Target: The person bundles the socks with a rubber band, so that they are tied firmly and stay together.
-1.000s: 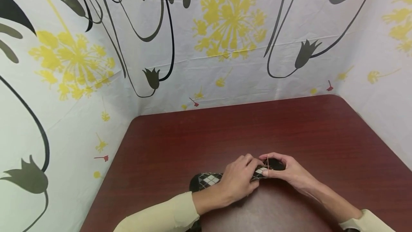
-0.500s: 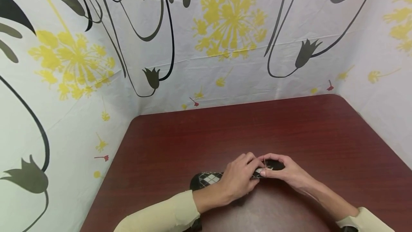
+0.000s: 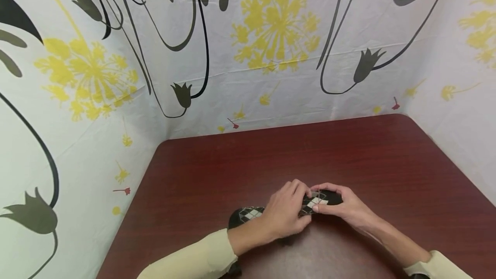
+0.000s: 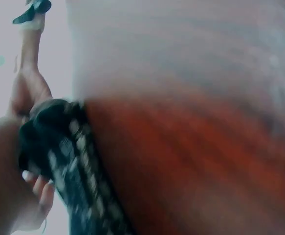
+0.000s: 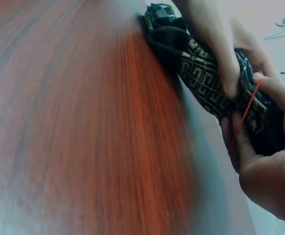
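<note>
A black sock [image 3: 251, 213] with white and grey argyle diamonds lies lengthwise on the table; a key-patterned part [image 5: 201, 78] shows in the right wrist view, so there may be more than one sock. My left hand [image 3: 284, 212] grips its middle from above, thumb on the near side. At the dark right end, my right hand [image 3: 350, 206] spans the bundle between thumb and fingers. A thin red rubber band [image 5: 245, 115] is stretched from the right thumb to the fingers, across the fabric. Whether it passes underneath is hidden.
The reddish-brown wooden table [image 3: 232, 162] has rounded far corners. A white floral-printed cloth [image 3: 217, 55] hangs close behind it and along both sides. The left wrist view is blurred.
The left hand has shifted slightly left and away from me, uncovering more argyle between the hands. The band has moved a little left with the right fingertips.
</note>
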Available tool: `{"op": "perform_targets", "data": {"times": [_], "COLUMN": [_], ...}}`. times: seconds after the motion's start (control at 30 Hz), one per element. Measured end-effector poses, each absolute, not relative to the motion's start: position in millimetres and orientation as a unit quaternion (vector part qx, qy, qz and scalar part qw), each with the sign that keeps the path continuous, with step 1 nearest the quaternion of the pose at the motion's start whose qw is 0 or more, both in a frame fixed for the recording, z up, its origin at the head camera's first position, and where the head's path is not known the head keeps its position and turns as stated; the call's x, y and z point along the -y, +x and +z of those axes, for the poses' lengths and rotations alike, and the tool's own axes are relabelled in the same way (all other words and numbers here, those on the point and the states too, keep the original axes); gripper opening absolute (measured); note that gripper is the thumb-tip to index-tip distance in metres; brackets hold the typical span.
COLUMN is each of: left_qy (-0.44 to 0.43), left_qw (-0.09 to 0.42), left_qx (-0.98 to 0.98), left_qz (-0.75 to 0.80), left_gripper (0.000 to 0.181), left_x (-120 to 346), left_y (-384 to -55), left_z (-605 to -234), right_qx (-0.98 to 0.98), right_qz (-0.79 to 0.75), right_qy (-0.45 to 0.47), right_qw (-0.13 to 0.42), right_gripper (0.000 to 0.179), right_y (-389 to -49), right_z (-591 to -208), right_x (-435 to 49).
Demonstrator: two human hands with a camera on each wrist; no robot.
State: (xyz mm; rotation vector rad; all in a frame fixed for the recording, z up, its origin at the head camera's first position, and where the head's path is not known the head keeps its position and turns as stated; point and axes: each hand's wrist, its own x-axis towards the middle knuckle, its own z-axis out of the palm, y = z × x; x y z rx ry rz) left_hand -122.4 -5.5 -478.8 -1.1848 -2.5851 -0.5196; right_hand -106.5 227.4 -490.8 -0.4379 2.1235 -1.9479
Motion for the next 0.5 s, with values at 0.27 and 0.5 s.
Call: {"op": "perform_targets", "data": {"times": [0.27, 0.5], "left_qy": [-0.371, -0.384], "left_qw": [-0.044, -0.080], "left_qx": [0.889, 0.884], "left_qz": [-0.264, -0.256], "left_gripper": [0.056, 0.059], "left_x": [20, 19], "left_y": [-128, -135], "left_z": [-476, -482], "right_qx": [-0.736, -0.745], "right_qz": [-0.651, -0.641], "right_qy": [-0.150, -0.150], "right_qw": [0.111, 0.107], "right_gripper": [0.049, 0.046], "right_y": [-108, -111], "right_z": [-487, -487], "right_x": [-230, -227]}}
